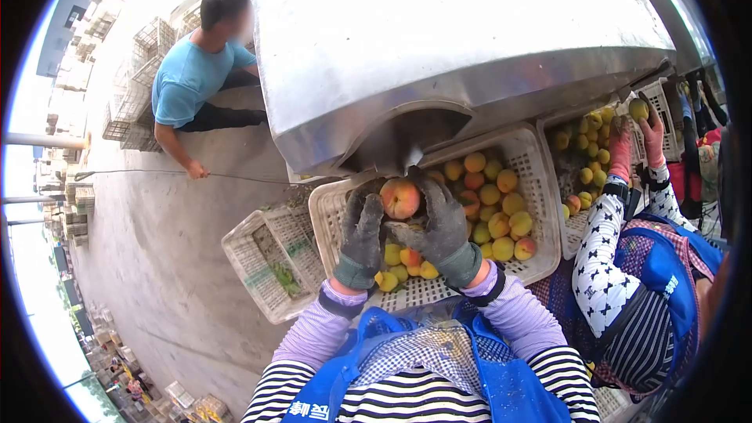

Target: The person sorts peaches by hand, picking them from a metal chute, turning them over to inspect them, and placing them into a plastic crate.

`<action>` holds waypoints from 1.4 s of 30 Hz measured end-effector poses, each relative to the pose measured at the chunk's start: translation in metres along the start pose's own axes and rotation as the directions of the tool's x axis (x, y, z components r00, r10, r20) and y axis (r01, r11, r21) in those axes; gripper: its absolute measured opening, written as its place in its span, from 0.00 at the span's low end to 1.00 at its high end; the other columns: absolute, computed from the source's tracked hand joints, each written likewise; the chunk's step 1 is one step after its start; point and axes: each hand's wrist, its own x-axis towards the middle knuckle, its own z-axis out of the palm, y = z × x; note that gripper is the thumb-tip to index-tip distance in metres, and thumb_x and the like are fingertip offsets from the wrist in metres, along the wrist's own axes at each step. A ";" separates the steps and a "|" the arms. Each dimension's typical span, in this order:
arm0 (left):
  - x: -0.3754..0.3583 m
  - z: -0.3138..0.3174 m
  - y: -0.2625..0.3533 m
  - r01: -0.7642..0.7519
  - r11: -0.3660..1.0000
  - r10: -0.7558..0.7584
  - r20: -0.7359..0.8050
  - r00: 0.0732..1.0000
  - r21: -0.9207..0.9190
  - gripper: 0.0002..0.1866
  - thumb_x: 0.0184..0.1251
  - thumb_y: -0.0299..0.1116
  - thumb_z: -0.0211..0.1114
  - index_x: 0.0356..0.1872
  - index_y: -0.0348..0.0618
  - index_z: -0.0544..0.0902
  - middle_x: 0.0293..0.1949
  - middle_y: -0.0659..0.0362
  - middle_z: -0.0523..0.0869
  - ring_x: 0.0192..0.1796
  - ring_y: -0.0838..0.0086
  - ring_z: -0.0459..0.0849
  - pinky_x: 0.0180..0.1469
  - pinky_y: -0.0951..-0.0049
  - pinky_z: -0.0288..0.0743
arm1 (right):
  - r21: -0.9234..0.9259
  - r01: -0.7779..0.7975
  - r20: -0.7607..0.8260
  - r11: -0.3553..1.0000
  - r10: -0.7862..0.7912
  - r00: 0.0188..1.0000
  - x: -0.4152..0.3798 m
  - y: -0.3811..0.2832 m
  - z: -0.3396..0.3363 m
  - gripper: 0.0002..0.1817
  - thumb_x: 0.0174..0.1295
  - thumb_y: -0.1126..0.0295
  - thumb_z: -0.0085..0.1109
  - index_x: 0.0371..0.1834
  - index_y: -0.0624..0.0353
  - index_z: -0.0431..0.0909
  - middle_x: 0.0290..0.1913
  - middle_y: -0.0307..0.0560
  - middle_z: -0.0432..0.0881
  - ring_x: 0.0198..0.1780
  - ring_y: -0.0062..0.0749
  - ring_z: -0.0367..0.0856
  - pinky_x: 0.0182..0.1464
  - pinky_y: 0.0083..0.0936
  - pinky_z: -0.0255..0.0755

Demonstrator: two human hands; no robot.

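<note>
A red-orange peach is held between my two gloved hands, just below the metal machine's notched opening. My left hand, in a dark grey glove, curls against the peach's left side. On its right side, my right hand wraps round it in a matching glove, the thumb stretched toward the left. Beneath both hands is a pale plastic crate with several yellow and red peaches. Part of the crate's left side is hidden by my hands.
The metal machine spans the top. At the right, a co-worker in pink gloves holds a peach over another crate. A crate with leaves lies left. A person in blue stands beyond, near stacked crates.
</note>
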 end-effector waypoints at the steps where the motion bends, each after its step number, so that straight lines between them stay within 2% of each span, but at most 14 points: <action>1: 0.001 0.000 0.000 0.058 0.987 -0.060 -0.008 0.998 -0.149 0.26 0.63 0.13 0.56 0.65 0.36 0.73 0.57 0.43 0.79 0.57 0.47 0.79 0.57 0.56 0.76 | -0.013 0.007 -0.055 1.000 -0.007 0.998 0.002 -0.004 0.002 0.39 0.45 0.64 0.79 0.63 0.60 0.73 0.52 0.55 0.80 0.49 0.53 0.82 0.48 0.40 0.78; 5: 0.005 -0.001 -0.007 -0.237 0.960 0.241 -0.008 0.971 0.153 0.27 0.62 0.12 0.56 0.65 0.35 0.72 0.56 0.42 0.79 0.57 0.46 0.79 0.58 0.54 0.76 | -0.150 0.047 -0.194 0.988 -0.076 0.978 0.014 -0.005 0.015 0.40 0.45 0.62 0.78 0.64 0.58 0.73 0.48 0.54 0.80 0.46 0.53 0.81 0.44 0.40 0.78; 8: -0.001 0.006 -0.009 0.046 0.988 -0.052 -0.033 0.998 -0.150 0.23 0.68 0.17 0.55 0.65 0.36 0.72 0.54 0.46 0.79 0.58 0.51 0.80 0.58 0.56 0.77 | -0.274 -0.066 -0.082 0.959 0.046 0.996 0.032 0.001 0.012 0.33 0.46 0.57 0.78 0.56 0.56 0.78 0.44 0.51 0.78 0.42 0.50 0.81 0.43 0.38 0.77; 10: -0.008 0.010 -0.020 0.196 0.790 -0.258 -0.025 0.966 -0.580 0.18 0.76 0.25 0.53 0.65 0.36 0.71 0.53 0.51 0.80 0.59 0.59 0.80 0.56 0.60 0.79 | -0.416 0.037 0.048 0.909 -0.018 0.999 0.038 0.028 0.021 0.22 0.49 0.58 0.75 0.45 0.51 0.80 0.39 0.48 0.79 0.39 0.48 0.81 0.38 0.37 0.75; 14: -0.021 0.003 -0.032 0.155 0.922 -0.171 -0.015 0.985 -0.354 0.17 0.81 0.34 0.51 0.64 0.40 0.72 0.54 0.55 0.80 0.60 0.65 0.80 0.56 0.63 0.79 | -0.516 -0.005 0.002 0.857 0.007 1.000 0.053 0.050 0.037 0.13 0.51 0.61 0.71 0.37 0.50 0.79 0.33 0.46 0.79 0.36 0.46 0.80 0.35 0.39 0.72; 22: -0.027 0.018 -0.081 0.400 0.585 -0.561 0.004 0.828 -0.706 0.17 0.81 0.43 0.51 0.62 0.46 0.73 0.55 0.55 0.81 0.54 0.69 0.81 0.55 0.65 0.77 | -0.339 0.188 0.145 0.922 -0.147 0.978 0.101 0.033 0.025 0.12 0.58 0.61 0.70 0.41 0.54 0.84 0.35 0.46 0.87 0.36 0.42 0.85 0.41 0.39 0.76; 24: -0.024 0.033 -0.121 0.473 0.533 -0.654 0.012 0.756 -0.702 0.21 0.80 0.43 0.53 0.65 0.45 0.72 0.58 0.55 0.80 0.57 0.65 0.80 0.60 0.62 0.75 | -0.469 0.084 0.147 0.879 -0.015 0.989 0.088 0.051 0.016 0.16 0.58 0.60 0.71 0.45 0.56 0.84 0.37 0.46 0.87 0.36 0.44 0.85 0.41 0.38 0.77; 26: -0.019 0.053 -0.165 0.651 0.723 -0.673 -0.019 0.740 -0.232 0.28 0.76 0.44 0.57 0.71 0.44 0.67 0.63 0.52 0.77 0.63 0.59 0.78 0.64 0.59 0.72 | -0.250 0.003 -0.061 0.968 -0.019 0.998 0.068 0.066 0.005 0.10 0.63 0.66 0.63 0.44 0.57 0.84 0.30 0.49 0.83 0.32 0.42 0.83 0.36 0.37 0.76; 27: -0.024 0.064 -0.202 0.696 0.712 -0.701 0.122 0.702 0.087 0.32 0.73 0.46 0.60 0.73 0.47 0.65 0.66 0.49 0.75 0.66 0.56 0.75 0.67 0.58 0.70 | -0.318 -0.057 0.031 0.946 0.071 0.997 0.039 0.103 -0.001 0.14 0.63 0.70 0.61 0.51 0.58 0.82 0.32 0.48 0.85 0.33 0.40 0.85 0.36 0.34 0.78; 31: -0.033 0.111 -0.222 0.431 0.527 -0.834 0.350 0.427 0.732 0.37 0.68 0.54 0.61 0.76 0.57 0.62 0.71 0.42 0.69 0.71 0.47 0.70 0.71 0.55 0.66 | -0.531 -0.159 0.091 0.833 0.242 0.966 -0.051 0.200 -0.004 0.18 0.55 0.70 0.63 0.51 0.53 0.81 0.42 0.48 0.86 0.42 0.48 0.85 0.43 0.39 0.79; 34: -0.055 0.149 -0.231 0.293 0.517 -0.821 0.368 0.437 0.804 0.38 0.67 0.59 0.57 0.76 0.63 0.59 0.73 0.40 0.64 0.72 0.44 0.68 0.70 0.50 0.66 | -0.661 -0.090 0.301 0.745 0.373 0.878 -0.083 0.231 0.011 0.20 0.55 0.68 0.63 0.54 0.49 0.81 0.45 0.48 0.84 0.45 0.46 0.85 0.44 0.41 0.79; 37: -0.065 0.164 -0.248 0.232 0.462 -0.841 0.341 0.420 0.856 0.40 0.67 0.59 0.56 0.78 0.62 0.55 0.76 0.38 0.59 0.71 0.45 0.70 0.68 0.48 0.68 | -0.845 0.067 0.468 0.530 0.673 0.573 -0.114 0.269 0.039 0.33 0.50 0.59 0.71 0.64 0.44 0.75 0.56 0.49 0.79 0.55 0.48 0.80 0.53 0.44 0.75; 41: -0.085 0.173 -0.295 0.224 0.551 -0.781 0.401 0.478 0.804 0.41 0.65 0.52 0.62 0.77 0.58 0.58 0.72 0.39 0.66 0.67 0.46 0.76 0.66 0.51 0.71 | -0.888 0.039 0.412 0.457 0.756 0.509 -0.118 0.290 0.050 0.38 0.48 0.58 0.72 0.66 0.46 0.72 0.59 0.51 0.76 0.58 0.48 0.78 0.54 0.45 0.74; 42: -0.080 0.164 -0.294 0.222 0.549 -0.779 0.397 0.485 0.806 0.41 0.65 0.52 0.62 0.77 0.58 0.58 0.72 0.39 0.66 0.67 0.46 0.76 0.66 0.51 0.71 | -0.800 -0.042 0.488 0.598 0.691 0.533 -0.101 0.264 0.032 0.38 0.47 0.59 0.72 0.67 0.47 0.72 0.58 0.52 0.77 0.57 0.50 0.78 0.55 0.44 0.75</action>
